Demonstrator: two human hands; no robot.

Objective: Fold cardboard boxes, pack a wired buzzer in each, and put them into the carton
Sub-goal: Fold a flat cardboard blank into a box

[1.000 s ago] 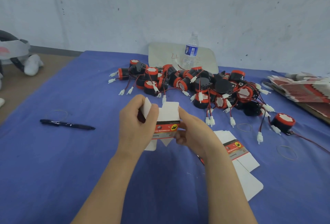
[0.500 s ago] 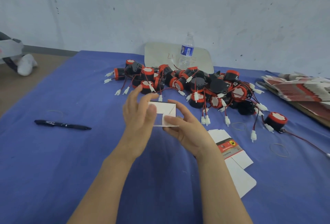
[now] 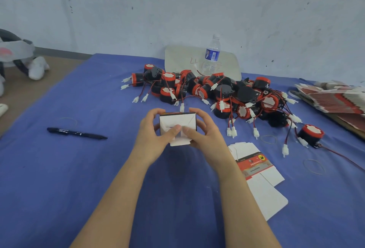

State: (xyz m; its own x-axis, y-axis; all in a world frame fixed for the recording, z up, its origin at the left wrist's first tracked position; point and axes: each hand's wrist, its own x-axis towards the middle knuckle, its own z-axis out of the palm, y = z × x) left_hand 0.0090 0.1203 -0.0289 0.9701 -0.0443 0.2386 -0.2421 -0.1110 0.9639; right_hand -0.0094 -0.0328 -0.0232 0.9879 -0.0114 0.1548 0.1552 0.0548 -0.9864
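Evidently mid-fold, the left hand [image 3: 156, 137] and right hand [image 3: 205, 135] both grasp the small box [image 3: 177, 122] above the blue table [image 3: 79, 178], thumbs pressing its end flaps closed (which end is unclear), so the next move likely calls for a buzzer from the pile [image 3: 217, 91] beyond.

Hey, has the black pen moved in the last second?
No. The pen still lies just in front of the same rubber band, angled as before.

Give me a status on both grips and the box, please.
Left grip, right grip: both holding the cardboard box, thumbs on its flaps. Buzzer pile beyond, untouched. Nothing in the way.
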